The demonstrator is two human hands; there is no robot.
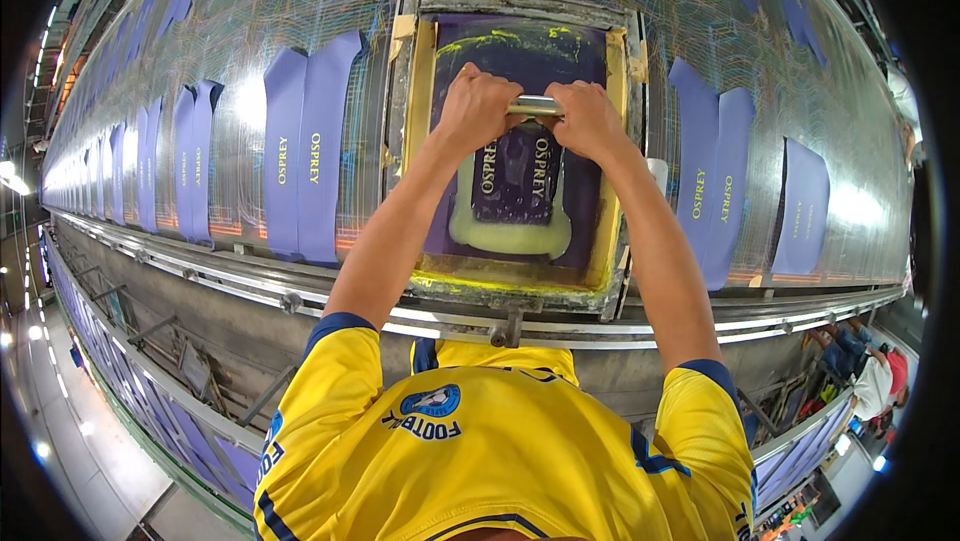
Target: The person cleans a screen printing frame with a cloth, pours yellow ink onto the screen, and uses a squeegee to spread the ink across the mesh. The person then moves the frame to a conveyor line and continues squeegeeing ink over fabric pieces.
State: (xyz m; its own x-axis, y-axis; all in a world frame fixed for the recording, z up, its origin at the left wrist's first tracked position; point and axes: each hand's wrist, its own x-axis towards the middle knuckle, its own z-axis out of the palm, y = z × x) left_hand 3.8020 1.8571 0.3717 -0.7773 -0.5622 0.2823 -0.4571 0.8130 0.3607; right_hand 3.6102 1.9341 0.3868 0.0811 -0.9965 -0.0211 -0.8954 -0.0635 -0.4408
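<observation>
My left hand (478,106) and my right hand (587,119) both grip the metal handle (533,105) of a squeegee. It is held over a printing screen with a wooden frame (420,91). The purple mesh (580,216) carries a pool of pale yellow ink (508,237) just below the squeegee. The squeegee blade is mostly hidden behind my hands. The frame lies on a long shiny print table (380,11), over one of the fabric pieces.
Purple fabric pieces (310,141) with yellow lettering lie in a row along the table, left and right of the screen (712,186). A metal rail (300,291) runs along the table's near edge. A second table level lies below left. Another person (870,371) crouches at lower right.
</observation>
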